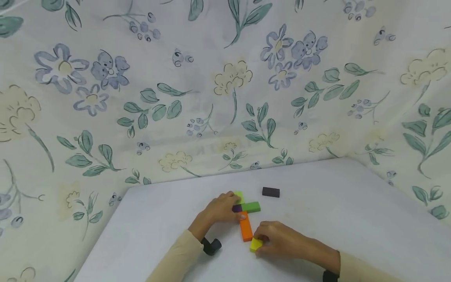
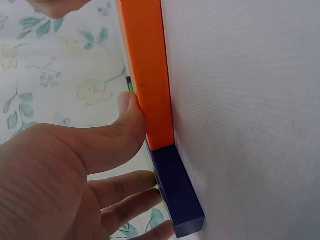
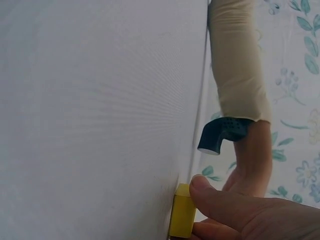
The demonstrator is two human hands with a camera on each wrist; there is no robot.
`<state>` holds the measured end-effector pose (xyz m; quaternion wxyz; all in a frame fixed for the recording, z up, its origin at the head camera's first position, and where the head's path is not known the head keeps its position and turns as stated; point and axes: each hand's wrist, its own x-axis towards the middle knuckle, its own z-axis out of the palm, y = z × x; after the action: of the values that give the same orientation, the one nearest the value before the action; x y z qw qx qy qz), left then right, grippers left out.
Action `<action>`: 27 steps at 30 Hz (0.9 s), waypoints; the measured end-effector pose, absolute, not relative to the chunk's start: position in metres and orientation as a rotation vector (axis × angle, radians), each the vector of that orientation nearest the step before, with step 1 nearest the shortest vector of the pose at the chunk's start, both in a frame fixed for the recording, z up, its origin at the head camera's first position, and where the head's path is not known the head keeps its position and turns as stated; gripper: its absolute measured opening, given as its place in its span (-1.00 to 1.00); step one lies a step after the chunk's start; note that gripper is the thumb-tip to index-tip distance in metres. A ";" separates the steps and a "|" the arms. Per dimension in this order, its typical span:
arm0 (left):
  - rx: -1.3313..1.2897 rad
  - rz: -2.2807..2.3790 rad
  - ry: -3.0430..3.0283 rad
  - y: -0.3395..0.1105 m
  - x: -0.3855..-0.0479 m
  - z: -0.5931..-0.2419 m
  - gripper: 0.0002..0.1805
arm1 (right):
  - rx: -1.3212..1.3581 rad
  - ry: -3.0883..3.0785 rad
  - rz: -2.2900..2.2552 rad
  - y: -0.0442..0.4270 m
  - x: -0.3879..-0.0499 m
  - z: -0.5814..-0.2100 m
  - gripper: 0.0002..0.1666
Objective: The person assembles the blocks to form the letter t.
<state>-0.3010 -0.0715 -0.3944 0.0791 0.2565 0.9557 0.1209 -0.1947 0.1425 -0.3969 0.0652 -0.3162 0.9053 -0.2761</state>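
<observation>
My left hand (image 1: 222,208) lies over the left side of a group of blocks. Its thumb touches the orange block (image 1: 246,228), and its extended fingers lie along the dark purple block (image 2: 177,190). The orange block's end meets the purple one. A green block (image 1: 251,207) sits beside the purple block, with a lime block (image 1: 239,195) behind them, partly hidden by the fingers. Between thumb and fingers, my right hand (image 1: 280,239) pinches a yellow block (image 3: 182,215) on the table, close to the near end of the orange block.
A black block (image 1: 271,192) lies apart on the white table (image 1: 317,203), behind the group. Floral cloth (image 1: 211,98) hangs behind the table. A dark wrist-worn device (image 1: 212,247) sticks out by the left wrist.
</observation>
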 end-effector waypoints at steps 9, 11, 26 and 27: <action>0.752 0.348 2.867 -0.071 -0.303 -0.398 -0.28 | -0.955 2.726 -0.844 0.143 -0.196 -0.399 -0.66; 0.758 0.354 2.865 -0.070 -0.303 -0.399 -0.27 | -0.965 2.724 -0.852 0.144 -0.195 -0.398 -0.66; 0.763 0.334 2.843 -0.070 -0.303 -0.394 -0.24 | -0.974 2.716 -0.860 0.146 -0.198 -0.400 -0.63; 0.760 0.336 2.842 -0.070 -0.302 -0.394 -0.24 | -0.981 2.715 -0.863 0.146 -0.198 -0.400 -0.63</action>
<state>-0.3023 -0.0699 -0.3942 0.0900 0.2557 0.9559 0.1129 -0.1979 0.1463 -0.4003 0.0643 -0.3249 0.8993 -0.2858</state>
